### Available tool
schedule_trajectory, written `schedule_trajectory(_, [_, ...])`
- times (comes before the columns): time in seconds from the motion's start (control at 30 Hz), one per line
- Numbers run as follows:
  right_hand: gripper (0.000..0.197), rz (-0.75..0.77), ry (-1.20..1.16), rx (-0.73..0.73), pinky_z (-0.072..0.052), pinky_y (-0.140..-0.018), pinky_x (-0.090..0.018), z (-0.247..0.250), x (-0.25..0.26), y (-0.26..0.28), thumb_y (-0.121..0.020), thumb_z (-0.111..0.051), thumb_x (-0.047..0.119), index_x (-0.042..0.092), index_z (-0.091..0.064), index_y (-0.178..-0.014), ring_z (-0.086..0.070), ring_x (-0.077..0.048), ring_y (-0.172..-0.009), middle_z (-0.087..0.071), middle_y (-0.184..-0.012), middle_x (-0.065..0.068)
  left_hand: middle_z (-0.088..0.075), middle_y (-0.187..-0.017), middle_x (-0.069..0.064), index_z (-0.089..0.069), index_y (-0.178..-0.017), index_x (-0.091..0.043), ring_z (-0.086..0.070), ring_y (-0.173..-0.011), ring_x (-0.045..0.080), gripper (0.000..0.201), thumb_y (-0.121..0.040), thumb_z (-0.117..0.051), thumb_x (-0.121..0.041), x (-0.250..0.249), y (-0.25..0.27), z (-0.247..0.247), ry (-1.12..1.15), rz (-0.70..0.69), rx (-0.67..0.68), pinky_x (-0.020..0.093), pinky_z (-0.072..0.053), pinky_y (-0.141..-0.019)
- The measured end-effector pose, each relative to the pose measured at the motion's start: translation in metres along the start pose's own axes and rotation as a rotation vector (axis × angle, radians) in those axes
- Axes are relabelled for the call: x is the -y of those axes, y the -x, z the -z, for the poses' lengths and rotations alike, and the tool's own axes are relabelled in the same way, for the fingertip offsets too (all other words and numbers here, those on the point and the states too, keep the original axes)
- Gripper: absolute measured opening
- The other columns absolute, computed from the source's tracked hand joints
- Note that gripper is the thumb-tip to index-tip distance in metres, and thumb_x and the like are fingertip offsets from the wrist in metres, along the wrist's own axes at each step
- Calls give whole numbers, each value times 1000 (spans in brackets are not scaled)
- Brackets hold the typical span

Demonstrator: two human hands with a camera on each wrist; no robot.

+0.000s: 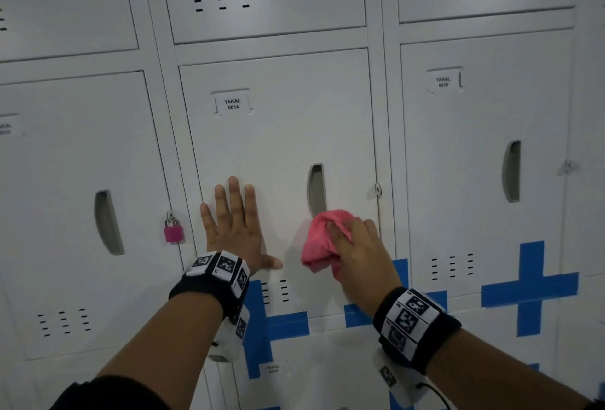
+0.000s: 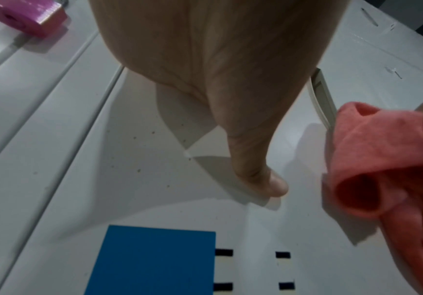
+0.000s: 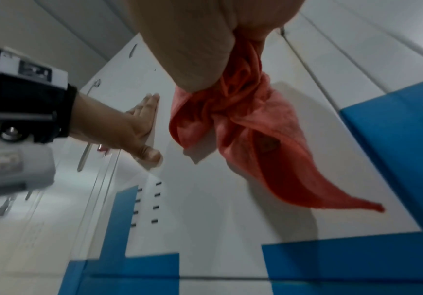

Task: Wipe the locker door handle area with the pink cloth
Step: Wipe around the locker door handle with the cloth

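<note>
We brace the door (image 1: 278, 134) with our flat left hand (image 1: 234, 229) while our right hand (image 1: 360, 249) grips the cloth (image 1: 319, 242) just below the handle (image 1: 316, 188), wiping seemingly underway.

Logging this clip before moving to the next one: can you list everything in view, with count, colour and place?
grey metal locker doors: at least six in part, pale grey, filling the wall
recessed door handles: three, grey, one on each door of the middle row
printed name labels: several, white, on the locker doors
pink padlock: one, on the left-hand locker's hasp
blue tape crosses: several, along the lower doors
crumpled pink cloth: one, just below the middle handle
wrist bands with black-and-white markers: two, black
left hand: flat on the middle door
right hand: gripping the cloth
</note>
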State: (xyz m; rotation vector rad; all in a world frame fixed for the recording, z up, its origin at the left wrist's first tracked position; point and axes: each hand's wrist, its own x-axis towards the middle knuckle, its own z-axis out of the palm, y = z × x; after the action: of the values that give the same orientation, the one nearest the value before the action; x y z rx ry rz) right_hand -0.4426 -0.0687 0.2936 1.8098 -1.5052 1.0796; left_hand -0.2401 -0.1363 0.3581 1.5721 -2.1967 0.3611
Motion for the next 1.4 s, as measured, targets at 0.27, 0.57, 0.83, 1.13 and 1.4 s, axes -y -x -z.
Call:
schedule_trajectory(0.27, [24,-181,-203,-282,-55,-78,-40,46,8,-86,-98,-53,17,15,-59,-121,-56,-27,-97,-53,-114,-10,60,-131,15,51,-126,-10,57,-117,36,156,-51,-65,-81,1,0,0,-13,3,-4,60,24,-106])
schedule_trajectory(0.57, [32,-151,-106,-74,-58,-78,-34,-36,2,-24,-102,-43,28,14,-49,-129,-56,-21,-94,-56,-115,-9,60,-132,13,50,-128,-11,54,-123,36,158,-49,-69,-79,1,-2,-2,4,-22,-9,59,26,-105])
schedule_trajectory(0.83, [59,6,-44,24,-59,-77,-34,-14,16,-6,-83,-74,10,2,-51,-136,-57,-26,-99,-56,-119,-16,60,-132,14,51,-128,-11,53,-123,37,158,-51,-70,-77,0,0,-1,6,2,9,60,24,-107])
schedule_trajectory(1.13, [31,-337,-314,-8,-55,-84,-40,19,50,-86,-89,-49,10,12,-54,-120,-54,-27,-91,-43,-107,-9,62,-128,17,54,-122,-8,53,-120,40,156,-53,-65,-81,-7,-1,4,-22,67,48,61,21,-108])
schedule_trajectory(1.4, [25,-390,-375,285,-43,-57,-29,31,39,-86,-84,-48,12,20,-44,-61,-59,-27,-67,-56,-75,-6,63,-127,16,54,-123,-8,55,-119,38,156,-54,-65,-80,-5,-2,3,-21,51,37,61,22,-108])
